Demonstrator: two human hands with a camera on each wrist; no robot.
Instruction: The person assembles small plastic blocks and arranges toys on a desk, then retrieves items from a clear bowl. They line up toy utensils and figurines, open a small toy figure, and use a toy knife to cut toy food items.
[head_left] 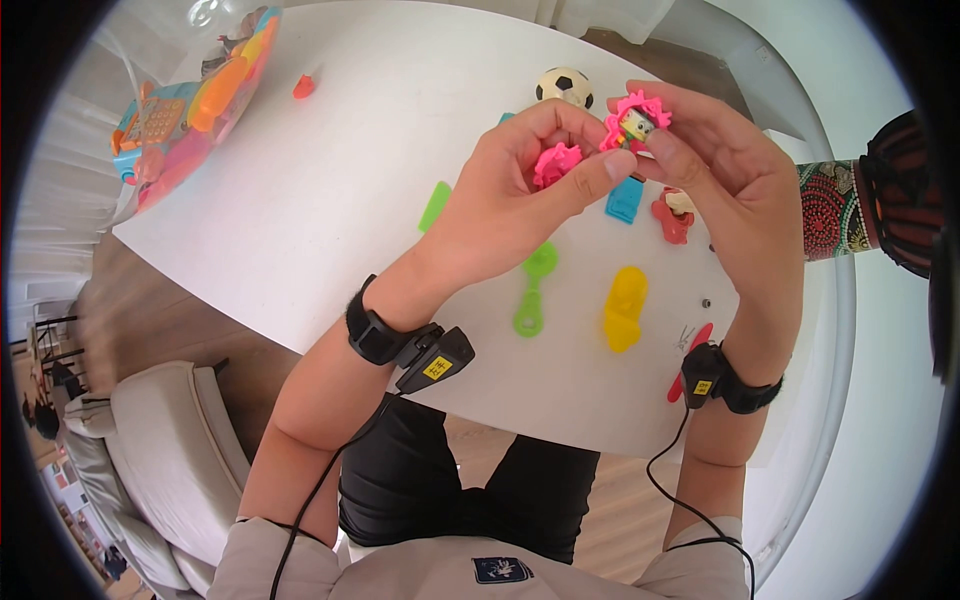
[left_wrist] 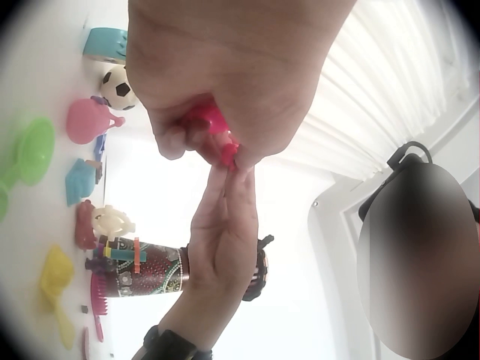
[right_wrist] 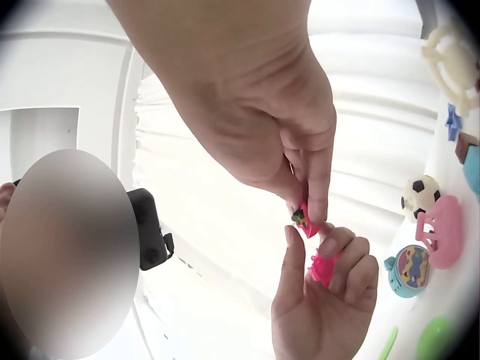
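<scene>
In the head view a pink toy piece with a small cartoon figure (head_left: 634,124) is pinched between thumb and fingers of the right hand (head_left: 735,175). The left hand (head_left: 500,190) curls round a second pink piece (head_left: 556,165), its thumb tip close to the figure piece. Both hands are raised over the table. In the right wrist view the figure piece (right_wrist: 305,220) is at the right fingertips, just above the left hand's pink piece (right_wrist: 322,268). The left wrist view shows pink (left_wrist: 206,118) inside the left hand, partly hidden by its fingers.
On the white table (head_left: 330,200) lie a green spoon (head_left: 533,290), a yellow toy (head_left: 625,308), a blue piece (head_left: 624,200), a red toy (head_left: 672,216) and a soccer ball (head_left: 565,86). A clear bag of toys (head_left: 190,110) stands at left, a patterned drum (head_left: 835,210) at right.
</scene>
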